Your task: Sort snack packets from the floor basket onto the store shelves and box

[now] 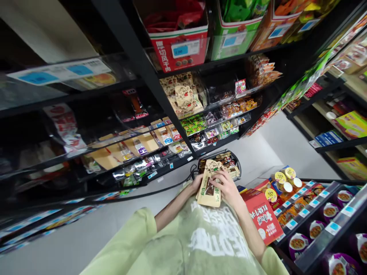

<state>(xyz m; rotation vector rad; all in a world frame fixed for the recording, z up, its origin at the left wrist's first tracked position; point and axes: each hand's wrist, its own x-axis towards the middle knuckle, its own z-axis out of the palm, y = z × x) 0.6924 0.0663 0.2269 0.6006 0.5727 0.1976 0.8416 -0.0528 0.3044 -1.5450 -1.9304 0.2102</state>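
Observation:
In front of my chest I hold a tan snack pouch [210,189] with green print and a small clear window showing dark contents. My left hand [197,184] grips its left edge. The fingers of my right hand [225,185] lie over its right side and front. Just beyond the pouch sits a dark basket [237,162] with brown and tan snack packets in it; my hands and the pouch hide part of it. Similar tan pouches [183,95] stand on the shelf ahead.
Black shelving [155,88] with snack packets and blue price tags runs along the left and ahead. At right are a red box [262,215] and a rack of purple noodle cups [317,229]. A black cable [160,193] runs behind my left arm. Pale floor [259,156] shows beyond the basket.

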